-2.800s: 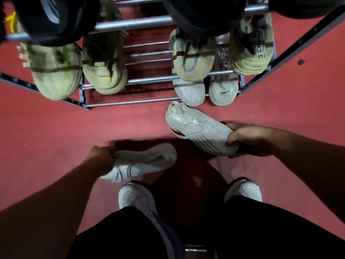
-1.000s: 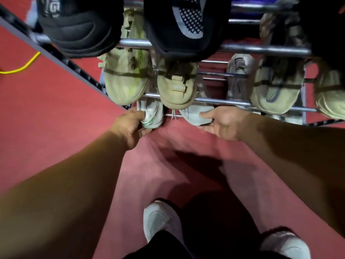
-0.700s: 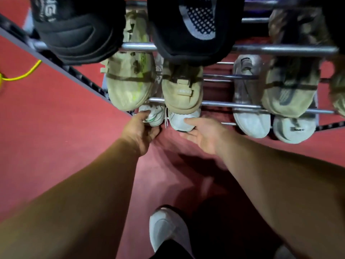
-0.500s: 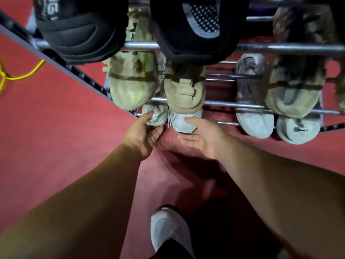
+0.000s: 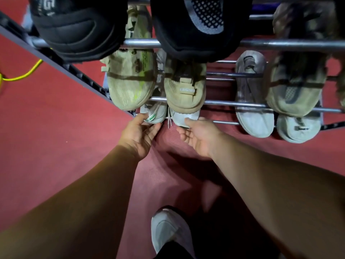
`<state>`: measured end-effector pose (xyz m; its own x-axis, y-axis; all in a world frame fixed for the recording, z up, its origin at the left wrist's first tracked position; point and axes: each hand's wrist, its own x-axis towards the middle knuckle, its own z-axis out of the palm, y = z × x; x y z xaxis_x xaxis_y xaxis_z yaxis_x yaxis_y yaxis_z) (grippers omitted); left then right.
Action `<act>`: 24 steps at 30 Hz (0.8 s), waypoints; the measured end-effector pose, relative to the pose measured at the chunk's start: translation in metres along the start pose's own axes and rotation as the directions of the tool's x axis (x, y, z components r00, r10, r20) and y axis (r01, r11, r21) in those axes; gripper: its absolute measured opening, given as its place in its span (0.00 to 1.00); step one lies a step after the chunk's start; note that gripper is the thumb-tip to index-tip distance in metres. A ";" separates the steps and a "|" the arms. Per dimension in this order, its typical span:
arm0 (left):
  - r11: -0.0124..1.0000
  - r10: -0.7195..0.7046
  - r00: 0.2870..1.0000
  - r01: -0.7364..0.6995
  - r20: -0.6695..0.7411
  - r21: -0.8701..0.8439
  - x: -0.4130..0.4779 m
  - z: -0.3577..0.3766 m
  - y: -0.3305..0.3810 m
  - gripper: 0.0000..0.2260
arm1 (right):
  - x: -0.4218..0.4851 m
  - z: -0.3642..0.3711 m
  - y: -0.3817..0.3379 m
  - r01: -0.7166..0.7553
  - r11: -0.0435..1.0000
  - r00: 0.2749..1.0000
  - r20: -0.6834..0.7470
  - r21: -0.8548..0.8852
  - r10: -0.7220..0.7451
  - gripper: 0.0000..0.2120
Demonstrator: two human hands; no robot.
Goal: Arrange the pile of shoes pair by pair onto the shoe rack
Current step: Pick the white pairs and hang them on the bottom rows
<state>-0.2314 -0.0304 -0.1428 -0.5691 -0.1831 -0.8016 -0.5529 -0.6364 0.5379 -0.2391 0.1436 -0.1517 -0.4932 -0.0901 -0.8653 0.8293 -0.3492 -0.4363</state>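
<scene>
Two white sneakers with green trim sit side by side on the bottom tier of the metal shoe rack [image 5: 233,105]: the left sneaker [image 5: 155,113] and the right sneaker [image 5: 183,118], mostly hidden under the tan shoes above. My left hand [image 5: 139,134] lies open with its fingertips touching the left sneaker's heel. Thumb and fingertips of my right hand [image 5: 197,135], also open, touch the right sneaker's heel.
Tan shoes [image 5: 130,85] fill the middle tier, black shoes [image 5: 74,28] the top tier. A grey-white pair [image 5: 253,120] sits at the bottom right. A yellow cord [image 5: 22,75] lies on the red floor at left. My own white shoe [image 5: 168,232] stands below.
Both hands carried the white sneakers from the floor to the bottom tier, let go of them, and have drawn back slightly to rest at the heels.
</scene>
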 end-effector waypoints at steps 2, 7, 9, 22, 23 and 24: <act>1.000 0.021 1.000 -0.021 0.012 -0.020 0.003 0.002 0.003 0.18 | 0.002 0.002 -0.005 0.026 1.000 1.000 -0.014 0.003 -0.026 0.06; 0.999 0.018 0.997 -0.015 -0.070 0.044 0.008 0.009 0.006 0.14 | 0.008 0.007 -0.007 0.048 0.999 0.998 -0.043 0.016 -0.047 0.07; 0.996 0.007 0.996 0.002 -0.090 0.092 0.007 0.007 0.004 0.14 | 0.010 0.006 -0.006 0.056 0.998 0.997 -0.054 0.036 -0.054 0.09; 0.991 -0.054 0.996 0.045 -0.069 -0.124 0.000 -0.005 0.001 0.16 | -0.002 -0.007 -0.015 0.031 0.924 0.999 0.019 -0.380 -0.026 0.27; 0.989 -0.062 0.994 0.050 -0.087 -0.138 -0.002 -0.004 0.000 0.19 | -0.003 -0.012 -0.018 0.035 0.905 0.999 0.025 -0.424 -0.027 0.31; 0.991 -0.075 0.992 0.063 -0.099 -0.119 -0.004 -0.002 0.000 0.20 | -0.004 -0.018 -0.021 0.047 0.890 0.999 0.031 -0.453 -0.037 0.33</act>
<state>-0.2281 -0.0307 -0.1404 -0.4632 -0.2084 -0.8614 -0.5107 -0.7316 0.4516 -0.2501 0.1677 -0.1434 -0.5316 -0.1056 -0.8404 0.8341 0.1074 -0.5411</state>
